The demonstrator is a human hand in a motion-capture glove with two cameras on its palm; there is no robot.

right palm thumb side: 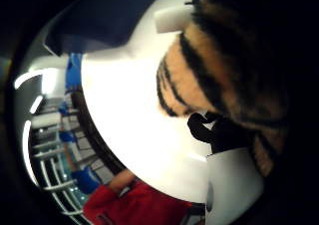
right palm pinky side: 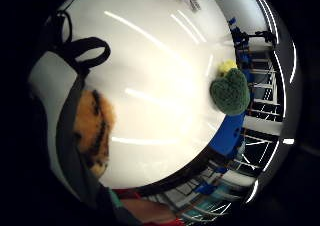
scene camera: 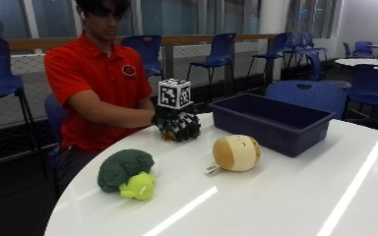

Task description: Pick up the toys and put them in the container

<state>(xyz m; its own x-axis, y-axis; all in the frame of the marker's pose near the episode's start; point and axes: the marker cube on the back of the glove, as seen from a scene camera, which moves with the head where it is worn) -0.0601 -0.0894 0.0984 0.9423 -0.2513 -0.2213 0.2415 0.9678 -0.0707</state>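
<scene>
In the outside view my gloved right hand (scene camera: 178, 126) is at the table's far edge, close to the person's body, with its fingers curled down over an orange-and-black striped tiger toy (scene camera: 170, 137). That toy fills much of the thumb side palm view (right palm thumb side: 219, 70) and shows beside the strap in the little finger side palm view (right palm pinky side: 92, 131). A green broccoli plush (scene camera: 127, 172) lies near the left edge of the table and also shows as the broccoli plush (right palm pinky side: 230, 91). A round tan plush (scene camera: 236, 153) sits mid-table. The dark blue container (scene camera: 274, 120) stands to its right.
The white round table (scene camera: 274, 206) has bare surface toward the front and right. The person's bare left forearm (scene camera: 104, 112) reaches across next to the gloved hand. Blue chairs (scene camera: 222, 54) and a railing stand behind the table.
</scene>
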